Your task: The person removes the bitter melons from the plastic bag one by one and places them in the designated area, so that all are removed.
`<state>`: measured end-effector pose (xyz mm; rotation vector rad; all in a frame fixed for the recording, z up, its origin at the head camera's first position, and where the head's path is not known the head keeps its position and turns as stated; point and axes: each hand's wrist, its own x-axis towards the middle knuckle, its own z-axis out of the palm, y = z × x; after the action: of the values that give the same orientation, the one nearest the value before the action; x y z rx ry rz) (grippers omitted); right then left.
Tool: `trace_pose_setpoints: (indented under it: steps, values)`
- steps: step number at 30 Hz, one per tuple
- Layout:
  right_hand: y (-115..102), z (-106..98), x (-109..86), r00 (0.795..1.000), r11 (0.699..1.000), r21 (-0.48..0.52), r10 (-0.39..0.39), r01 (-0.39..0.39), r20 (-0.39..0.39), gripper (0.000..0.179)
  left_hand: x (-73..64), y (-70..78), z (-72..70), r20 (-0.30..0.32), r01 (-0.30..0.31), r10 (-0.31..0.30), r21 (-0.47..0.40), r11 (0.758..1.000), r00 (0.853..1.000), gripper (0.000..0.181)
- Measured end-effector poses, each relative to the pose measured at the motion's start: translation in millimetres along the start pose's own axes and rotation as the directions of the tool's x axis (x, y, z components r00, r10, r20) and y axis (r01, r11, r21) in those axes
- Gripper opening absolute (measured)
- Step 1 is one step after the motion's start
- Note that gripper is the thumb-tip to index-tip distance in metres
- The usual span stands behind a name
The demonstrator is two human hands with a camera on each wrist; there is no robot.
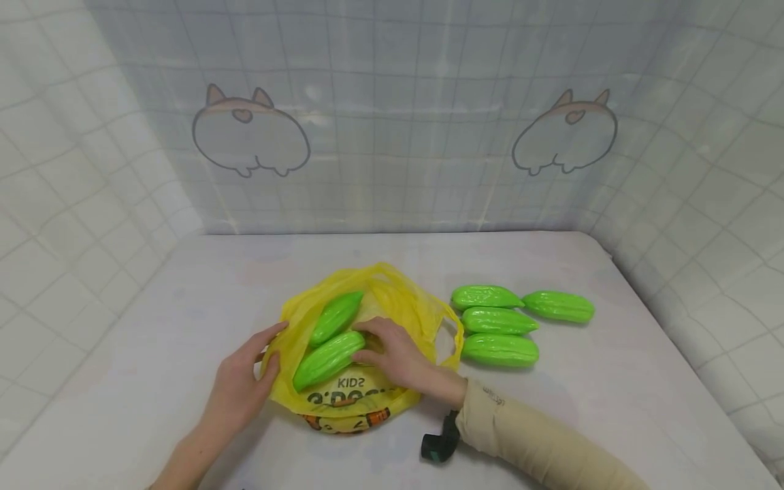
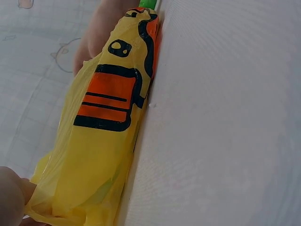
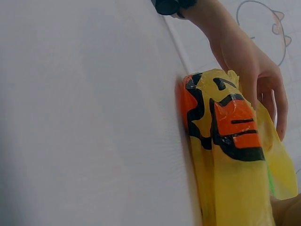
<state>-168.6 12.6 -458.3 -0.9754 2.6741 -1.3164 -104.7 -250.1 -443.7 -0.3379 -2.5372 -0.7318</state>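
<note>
A yellow plastic bag point(image 1: 343, 425) with printed lettering and a cartoon lies on its side, mouth facing the person. Two bright green bitter melons sit in its opening: a front one point(image 1: 324, 361) and a rear one point(image 1: 337, 316). My left hand point(image 1: 241, 378) pinches the bag's left rim between thumb and fingers; its fingertips point(image 2: 11, 195) show beside the plastic in the left wrist view. With thumb and fingers, my right hand point(image 1: 395, 354) holds the right end of the front bitter melon, inside the bag mouth. The bag wall hides both melons in the right wrist view.
Several more green bitter melons point(image 1: 499, 320) lie right of the bag, most stacked in a row and one point(image 1: 559, 306) farther right. A black wrist camera point(image 1: 441, 442) sits by the right wrist. Tile-patterned curtains point(image 1: 404, 136) surround the white table point(image 1: 625, 408).
</note>
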Motion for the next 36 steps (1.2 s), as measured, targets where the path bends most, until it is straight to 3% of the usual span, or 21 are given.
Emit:
trace_pose_setpoints:
  steps: [7, 19, 36]
  values:
    - [-3.3, -5.1, -4.3, 0.999, 0.999, -0.038, -0.017, 0.015, -0.039, 0.045, 1.4, 1.3, -0.4, -0.009, -0.017, 0.017, -0.003, 1.000, 1.000, 0.049]
    - [0.0, -24.4, -18.9, 0.994, 1.000, -0.025, -0.004, 0.001, -0.106, 0.045, -0.2, 2.3, -2.2, 0.002, 0.009, -0.009, 0.008, 1.000, 1.000, 0.050]
    - [6.1, -38.9, -31.9, 0.991, 0.999, -0.033, 0.020, -0.025, -0.135, 0.045, -0.7, 4.5, -3.2, 0.025, 0.031, -0.030, -0.001, 1.000, 0.999, 0.051]
